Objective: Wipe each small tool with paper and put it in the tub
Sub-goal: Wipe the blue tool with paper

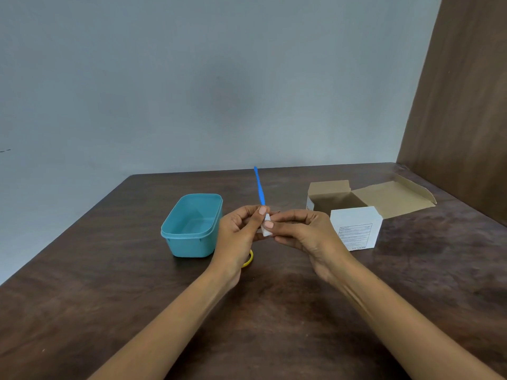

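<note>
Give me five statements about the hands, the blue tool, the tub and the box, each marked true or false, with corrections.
1. The blue tool lies in the teal tub. False: both hands hold it above the table.
2. White paper is pinched around the tool's lower end. True.
3. The tub is lidded. False: it stands open.
4. The cardboard box stands open to the right of the hands. True.
5. The left hand rests flat on the table. False: it grips the tool alongside the right hand.
</note>
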